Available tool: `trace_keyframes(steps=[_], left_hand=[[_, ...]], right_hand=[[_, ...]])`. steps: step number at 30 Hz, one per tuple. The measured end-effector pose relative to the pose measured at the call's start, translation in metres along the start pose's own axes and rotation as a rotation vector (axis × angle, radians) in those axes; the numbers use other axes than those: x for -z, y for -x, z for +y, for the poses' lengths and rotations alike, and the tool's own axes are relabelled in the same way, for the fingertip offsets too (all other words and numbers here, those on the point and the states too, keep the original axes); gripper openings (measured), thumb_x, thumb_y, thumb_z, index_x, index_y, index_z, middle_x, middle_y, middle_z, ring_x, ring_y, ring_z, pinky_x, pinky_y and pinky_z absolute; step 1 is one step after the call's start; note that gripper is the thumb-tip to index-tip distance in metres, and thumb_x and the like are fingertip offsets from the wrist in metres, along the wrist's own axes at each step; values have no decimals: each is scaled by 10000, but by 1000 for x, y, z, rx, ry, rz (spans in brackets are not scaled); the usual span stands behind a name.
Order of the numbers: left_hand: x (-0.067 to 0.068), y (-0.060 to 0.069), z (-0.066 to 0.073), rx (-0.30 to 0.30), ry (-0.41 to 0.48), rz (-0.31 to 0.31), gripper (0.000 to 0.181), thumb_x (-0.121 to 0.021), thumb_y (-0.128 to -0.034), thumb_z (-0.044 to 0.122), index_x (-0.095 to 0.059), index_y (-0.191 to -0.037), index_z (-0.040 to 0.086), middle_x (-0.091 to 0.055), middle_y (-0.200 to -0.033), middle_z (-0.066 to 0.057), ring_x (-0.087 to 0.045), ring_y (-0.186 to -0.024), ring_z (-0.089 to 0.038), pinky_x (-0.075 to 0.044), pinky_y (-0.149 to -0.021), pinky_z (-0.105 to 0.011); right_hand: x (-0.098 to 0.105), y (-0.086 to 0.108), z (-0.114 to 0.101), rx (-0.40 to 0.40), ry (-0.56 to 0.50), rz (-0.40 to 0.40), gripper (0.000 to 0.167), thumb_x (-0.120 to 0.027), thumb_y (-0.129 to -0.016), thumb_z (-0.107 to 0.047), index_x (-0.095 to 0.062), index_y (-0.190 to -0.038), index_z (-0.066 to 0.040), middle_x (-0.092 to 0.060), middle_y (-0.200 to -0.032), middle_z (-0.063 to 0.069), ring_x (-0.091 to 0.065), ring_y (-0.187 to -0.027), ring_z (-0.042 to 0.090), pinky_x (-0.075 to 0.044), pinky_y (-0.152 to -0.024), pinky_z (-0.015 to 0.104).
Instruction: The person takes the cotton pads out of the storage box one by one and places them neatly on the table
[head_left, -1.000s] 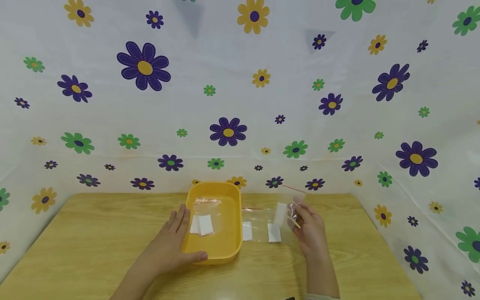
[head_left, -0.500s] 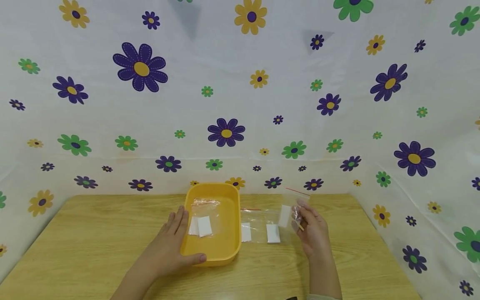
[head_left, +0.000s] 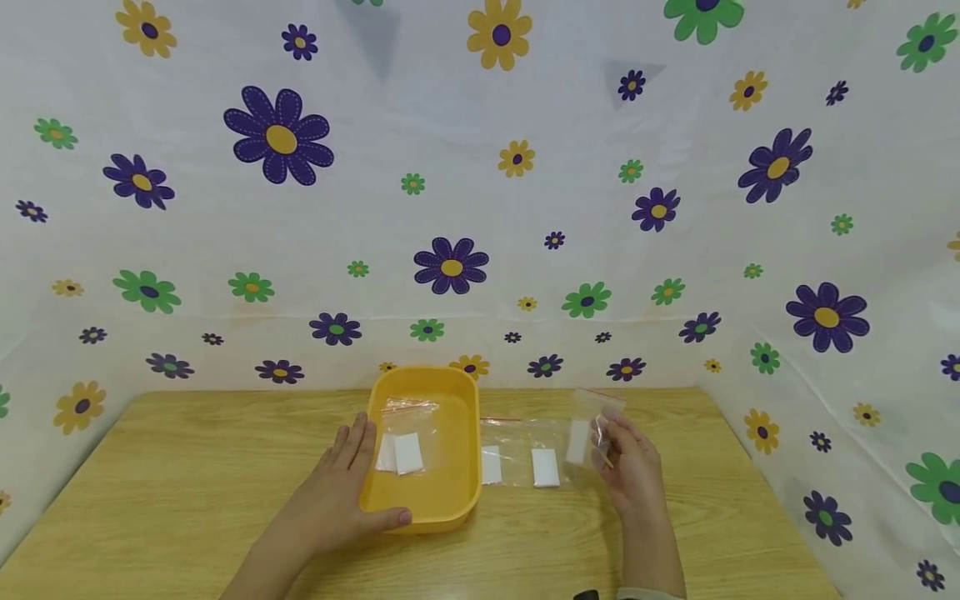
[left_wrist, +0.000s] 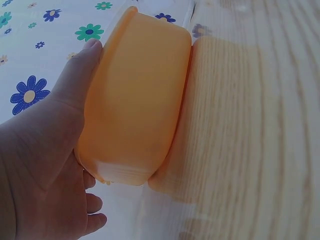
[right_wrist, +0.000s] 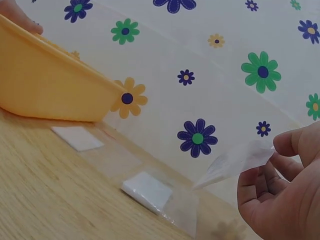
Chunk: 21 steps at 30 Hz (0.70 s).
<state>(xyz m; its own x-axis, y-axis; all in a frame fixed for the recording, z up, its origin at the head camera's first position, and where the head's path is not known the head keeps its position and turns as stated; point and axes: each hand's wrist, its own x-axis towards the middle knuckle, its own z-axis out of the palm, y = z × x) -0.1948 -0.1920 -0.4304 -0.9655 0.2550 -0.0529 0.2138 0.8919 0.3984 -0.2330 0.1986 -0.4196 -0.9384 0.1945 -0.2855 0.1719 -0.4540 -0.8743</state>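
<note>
In the head view, my left hand [head_left: 337,492] rests on the yellow plastic tub [head_left: 442,527], fingers straight along its left side and thumb along the near rim. Inside the tub lie clear zip bags [head_left: 427,417] with white squares [head_left: 408,454]. My right hand [head_left: 633,467] pinches another clear zip bag [head_left: 578,442] with a red seal line and a white piece in it. In the right wrist view this bag [right_wrist: 237,159] hangs tilted from thumb and fingers, above the table. A small tan strip [head_left: 606,458] shows by the right fingers; its kind is unclear.
Right of the tub, more clear zip bags [head_left: 517,446] with white squares [head_left: 545,467] lie flat on the wooden table [head_left: 225,467]. Behind the table's far edge hangs a white cloth [head_left: 360,225] with flower prints. A small dark object [head_left: 587,595] shows at the bottom edge.
My right hand has moved slightly right with the pinched bag, and the bag has come down a little. The left hand and tub keep their place; the head view has shifted slightly.
</note>
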Motion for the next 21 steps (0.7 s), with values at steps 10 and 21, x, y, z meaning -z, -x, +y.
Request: trace_keyframes(steps=[10,21], left_hand=[[-2,0,0,6,-1,-12,1347,-525,-692,917,-94,-1593,14,28,-1676,-159,-34,-1518,-452,-177,-1190,-608],[-1,0,-1,0,1,-4,1333,-528,-707,905,-82,-1593,13,23,-1674,-167,-38,-1510,-470,-221,-1162,-642]], right_hand=[[8,-8,9,-34,55,41,364,-494,-1051,-208,-507,-1403,-113,-698,-938,-91,-610,-806,19,-479,-647,122],[13,-14,20,26,96,112,92,-579,-1001,-128,-667,-1021,-143,-664,-844,-124,-585,-807,13,-490,-680,125]])
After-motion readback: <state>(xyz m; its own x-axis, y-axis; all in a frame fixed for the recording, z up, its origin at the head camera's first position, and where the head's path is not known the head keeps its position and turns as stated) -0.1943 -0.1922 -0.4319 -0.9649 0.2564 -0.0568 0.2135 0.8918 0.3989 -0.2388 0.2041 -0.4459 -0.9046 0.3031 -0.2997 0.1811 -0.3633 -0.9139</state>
